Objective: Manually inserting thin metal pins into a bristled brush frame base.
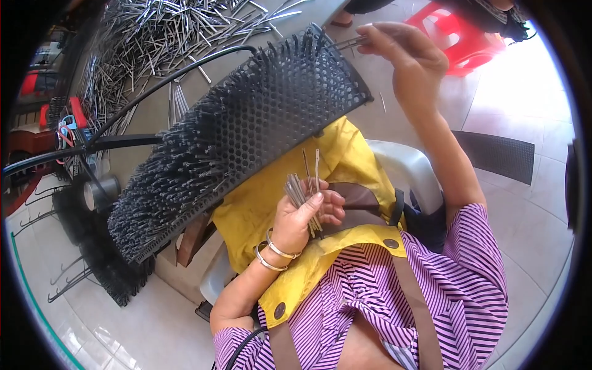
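Observation:
A long black perforated rack lies slanted in front of me. Dark thin pieces stand thickly in its left part and along its far edge, while bare holes show in the middle and right. My left hand, with bangles at the wrist, is closed round a bundle of thin metal rods over my lap. Two of those rods stick up above the rest. Off the rack's far right corner, my right hand is raised, its fingertips pinching a few thin metal rods that point toward the rack.
Many loose metal rods are heaped on the grey table beyond the rack. A black curved bar arches to the rack. A yellow apron covers my lap. At the far right stands a red plastic stool, near another person's dark clothing.

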Tool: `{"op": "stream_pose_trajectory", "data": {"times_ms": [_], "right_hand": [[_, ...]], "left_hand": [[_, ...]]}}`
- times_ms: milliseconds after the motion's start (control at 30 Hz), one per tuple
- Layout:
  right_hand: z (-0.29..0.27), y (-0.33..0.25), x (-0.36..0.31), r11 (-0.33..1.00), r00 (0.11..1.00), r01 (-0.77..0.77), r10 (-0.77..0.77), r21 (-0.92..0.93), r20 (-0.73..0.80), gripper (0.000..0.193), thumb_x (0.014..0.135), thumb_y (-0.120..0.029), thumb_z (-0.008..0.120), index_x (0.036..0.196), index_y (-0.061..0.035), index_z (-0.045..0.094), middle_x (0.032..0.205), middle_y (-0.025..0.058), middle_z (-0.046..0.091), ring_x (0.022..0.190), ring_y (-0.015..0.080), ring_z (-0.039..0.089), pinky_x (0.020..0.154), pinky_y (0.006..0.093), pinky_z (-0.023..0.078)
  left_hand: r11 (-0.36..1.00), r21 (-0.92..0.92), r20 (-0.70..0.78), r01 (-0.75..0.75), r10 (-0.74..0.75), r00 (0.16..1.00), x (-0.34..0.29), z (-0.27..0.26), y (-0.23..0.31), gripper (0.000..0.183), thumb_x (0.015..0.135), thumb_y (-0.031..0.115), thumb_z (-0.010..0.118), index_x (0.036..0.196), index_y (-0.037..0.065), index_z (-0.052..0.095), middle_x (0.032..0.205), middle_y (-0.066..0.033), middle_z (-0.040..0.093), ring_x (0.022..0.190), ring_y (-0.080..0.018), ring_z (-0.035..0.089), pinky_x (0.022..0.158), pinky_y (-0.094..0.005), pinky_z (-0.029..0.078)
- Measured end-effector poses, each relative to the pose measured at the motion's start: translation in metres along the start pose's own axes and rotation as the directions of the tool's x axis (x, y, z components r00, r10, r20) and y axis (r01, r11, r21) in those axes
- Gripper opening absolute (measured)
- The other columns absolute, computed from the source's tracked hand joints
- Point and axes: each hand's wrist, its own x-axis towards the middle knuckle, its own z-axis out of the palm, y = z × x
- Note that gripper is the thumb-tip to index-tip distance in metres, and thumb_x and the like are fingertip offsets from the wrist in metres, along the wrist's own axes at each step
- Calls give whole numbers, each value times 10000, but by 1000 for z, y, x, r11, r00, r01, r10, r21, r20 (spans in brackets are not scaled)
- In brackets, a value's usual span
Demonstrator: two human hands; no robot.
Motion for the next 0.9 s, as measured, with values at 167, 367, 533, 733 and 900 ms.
{"op": "stream_pose_trajectory", "data": {"times_ms": [167,367,533,733,900], "right_hand": [[9,10,3,999,996,42,-41,-11,82,113,788,-24,587,862,57,616,809,96,637,733,139,613,659,229,498],[22,19,16,901,931,313,-230,-300,282,130,727,-116,623,782,-1,598,591,149,560,504,219,549,512,278,434],[25,18,18,841,914,350,-209,-413,349,128,747,-92,619,833,-2,591,656,108,591,565,173,559,538,262,448],[29,0,14,905,932,293,-197,-308,305,108,707,-30,586,794,17,546,640,151,551,586,316,553,528,345,443],[33,17,29,679,655,734,-721,37,227,113,701,-18,579,802,20,546,653,180,545,607,326,561,532,359,438]], "left_hand": [[1000,-17,6,3,-3,1000,1,0,-2,214,866,130,474,1051,26,442,908,-196,575,757,-268,597,660,-349,507],[1000,-30,5,3,-2,1000,0,-1,-2,222,863,140,485,1048,24,442,906,-196,575,754,-270,597,659,-351,506],[1000,-26,-3,8,-8,1000,1,-3,-3,226,860,146,490,1045,24,443,903,-198,575,752,-269,596,655,-349,505],[999,-34,-6,16,-16,1000,2,-3,0,220,857,150,492,1033,26,447,896,-199,575,744,-267,595,648,-347,505],[1000,-20,-6,7,-7,1000,4,4,11,230,849,147,497,1039,30,442,886,-197,576,730,-266,596,633,-357,506]]}}
